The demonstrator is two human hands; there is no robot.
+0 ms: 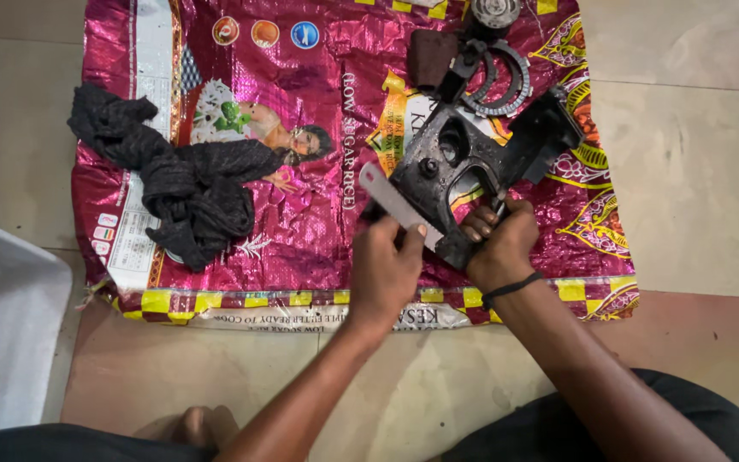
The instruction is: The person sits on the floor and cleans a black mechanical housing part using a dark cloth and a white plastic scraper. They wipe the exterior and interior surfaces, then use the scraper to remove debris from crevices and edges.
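My left hand [387, 269] grips a flat grey metal blade [380, 192] and lays it against the near edge of a black greasy machine housing [464, 158]. My right hand [499, 239] clasps the housing's lower corner and holds it tilted up off the shiny pink woven sack [301, 111] spread on the floor. A black band circles my right wrist. Both forearms reach in from the bottom of the view.
A crumpled black rag [177, 180] lies on the sack's left half. Beyond the housing sit a dark toothed ring [506, 85], a brown block [431, 56] and a round metal part [493, 13]. A white tray [10, 316] stands at the left. Beige floor tiles surround the sack.
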